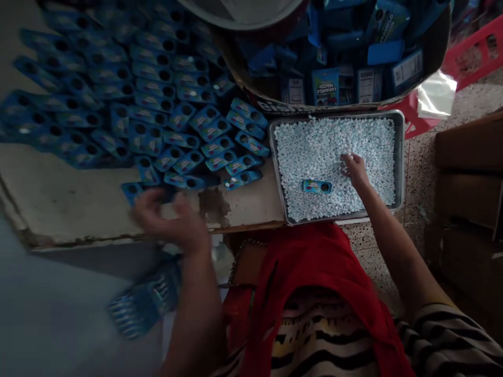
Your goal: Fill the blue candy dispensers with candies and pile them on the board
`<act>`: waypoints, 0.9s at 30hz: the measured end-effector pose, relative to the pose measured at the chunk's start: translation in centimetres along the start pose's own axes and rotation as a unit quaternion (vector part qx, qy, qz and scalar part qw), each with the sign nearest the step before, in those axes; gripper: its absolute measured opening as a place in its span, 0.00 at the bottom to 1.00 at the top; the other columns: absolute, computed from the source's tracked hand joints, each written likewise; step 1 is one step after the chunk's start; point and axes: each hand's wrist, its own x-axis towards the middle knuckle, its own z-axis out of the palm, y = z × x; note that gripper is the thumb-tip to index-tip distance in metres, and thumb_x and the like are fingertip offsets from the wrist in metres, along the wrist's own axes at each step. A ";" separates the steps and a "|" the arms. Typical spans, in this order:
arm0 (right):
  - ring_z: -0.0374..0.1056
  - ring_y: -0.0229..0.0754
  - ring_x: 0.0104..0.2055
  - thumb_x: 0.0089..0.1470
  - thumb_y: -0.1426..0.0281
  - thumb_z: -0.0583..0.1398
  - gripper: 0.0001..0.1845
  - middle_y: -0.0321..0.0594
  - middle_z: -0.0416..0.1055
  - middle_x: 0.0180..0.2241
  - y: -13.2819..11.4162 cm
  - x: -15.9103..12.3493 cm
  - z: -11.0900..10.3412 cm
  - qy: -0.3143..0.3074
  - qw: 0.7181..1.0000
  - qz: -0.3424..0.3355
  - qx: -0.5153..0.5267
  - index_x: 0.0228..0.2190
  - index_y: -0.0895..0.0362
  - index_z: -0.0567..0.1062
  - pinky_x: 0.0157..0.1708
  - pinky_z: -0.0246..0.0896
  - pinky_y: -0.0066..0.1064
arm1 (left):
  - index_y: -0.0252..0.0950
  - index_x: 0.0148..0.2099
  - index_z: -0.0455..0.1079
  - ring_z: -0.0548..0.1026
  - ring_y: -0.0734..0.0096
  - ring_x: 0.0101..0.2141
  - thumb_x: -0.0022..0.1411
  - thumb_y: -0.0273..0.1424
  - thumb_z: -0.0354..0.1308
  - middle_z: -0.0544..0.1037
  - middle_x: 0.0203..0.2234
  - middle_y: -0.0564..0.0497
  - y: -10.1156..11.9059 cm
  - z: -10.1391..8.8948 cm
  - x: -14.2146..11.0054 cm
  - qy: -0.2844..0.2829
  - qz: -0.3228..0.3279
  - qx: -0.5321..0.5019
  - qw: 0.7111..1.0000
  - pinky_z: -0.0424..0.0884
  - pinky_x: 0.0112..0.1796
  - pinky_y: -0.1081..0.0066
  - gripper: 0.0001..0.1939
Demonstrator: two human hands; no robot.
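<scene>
My right hand [356, 170] is in a metal tray [400, 157] filled with small white and pale-blue candies [314, 141]. Its fingers are curled together, with some candies at the fingertips. One small blue box [316, 186] with a dark round hole lies on the candies, left of that hand. My left hand [168, 217], blurred by motion, is over the table's front edge with thumb and fingers apart. Its fingertips are at a blue box [131, 192] at the front of a large group of similar boxes [157, 104]; whether they touch it is unclear.
A large cardboard carton [271, 106] holding many blue boxes stands behind the tray. Beside it is a round pale-rimmed container [251, 23]. A red plastic crate [471, 57] and brown cartons [467, 152] are at right. A blue printed bundle [145, 301] lies below the table edge.
</scene>
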 end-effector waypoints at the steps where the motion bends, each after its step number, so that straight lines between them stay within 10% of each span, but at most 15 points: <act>1: 0.59 0.37 0.25 0.54 0.43 0.61 0.24 0.32 0.66 0.24 0.2 -0.5 -0.6 -0.011 0.996 0.032 0.084 0.32 0.51 0.71 0.25 0.55 0.28 | 0.41 0.54 0.73 0.79 0.47 0.52 0.64 0.39 0.66 0.81 0.50 0.43 2.9 0.7 -2.0 -0.075 0.071 -0.039 0.994 0.74 0.56 0.45 0.17; 4: 0.54 0.36 0.23 0.54 0.41 0.57 0.25 0.32 0.62 0.23 0.3 -2.7 -1.5 -0.042 0.978 0.040 0.202 0.30 0.51 0.70 0.22 0.53 0.30 | 0.42 0.60 0.73 0.77 0.45 0.58 0.56 0.40 0.75 0.81 0.56 0.41 10.8 4.7 -7.4 -0.323 0.271 -0.135 0.897 0.71 0.62 0.44 0.31; 7: 0.56 0.40 0.27 0.59 0.40 0.50 0.30 0.38 0.64 0.26 -0.7 -5.6 -1.0 -0.064 0.976 -0.043 0.203 0.35 0.53 0.72 0.25 0.56 0.33 | 0.41 0.56 0.76 0.80 0.51 0.54 0.58 0.33 0.75 0.83 0.51 0.43 15.7 8.7 -10.3 -0.461 0.325 -0.161 0.810 0.76 0.57 0.52 0.24; 17: 0.63 0.44 0.34 0.55 0.49 0.60 0.18 0.38 0.63 0.29 -9.0 -10.3 2.2 -0.030 0.919 -0.135 0.370 0.28 0.50 0.68 0.37 0.66 0.37 | 0.39 0.50 0.78 0.79 0.57 0.47 0.63 0.29 0.71 0.83 0.43 0.47 21.2 9.4 -9.2 -0.458 0.324 -0.137 0.816 0.75 0.51 0.60 0.14; 27: 0.62 0.44 0.33 0.59 0.47 0.58 0.19 0.37 0.61 0.31 -9.8 -9.1 3.8 0.044 0.920 -0.194 0.338 0.31 0.49 0.67 0.41 0.64 0.40 | 0.40 0.49 0.78 0.79 0.56 0.48 0.60 0.25 0.71 0.83 0.43 0.47 22.3 10.9 -8.8 -0.444 0.302 -0.127 0.834 0.74 0.51 0.60 0.15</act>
